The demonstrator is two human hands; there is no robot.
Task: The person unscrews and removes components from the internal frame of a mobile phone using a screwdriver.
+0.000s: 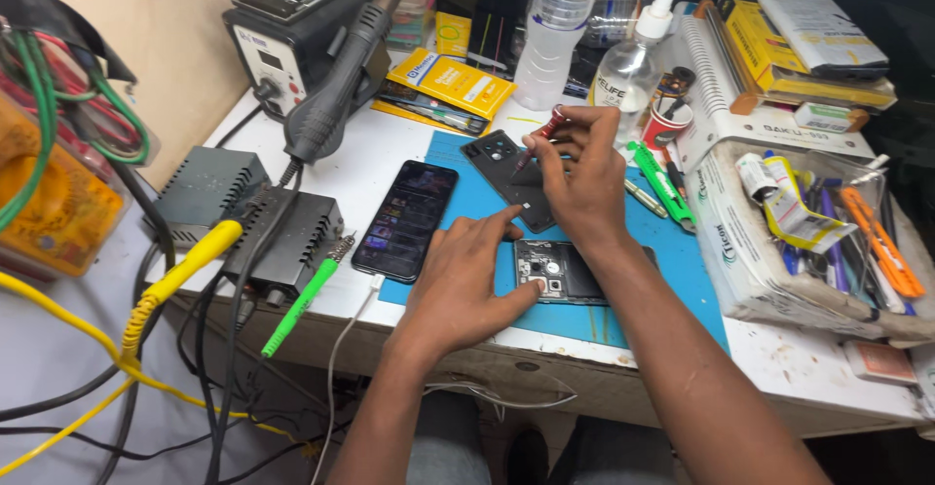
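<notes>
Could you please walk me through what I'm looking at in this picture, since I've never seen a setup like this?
There is no machine here: a person's two bare hands, seen from a camera on their head looking down. On the white bench lies a blue mat. The left hand presses down an opened phone. The right hand holds a red screwdriver over a removed back cover. Beside them lies a second phone with its screen lit. At the back stand a hot-air station, two bottles and a tray of tools.
</notes>
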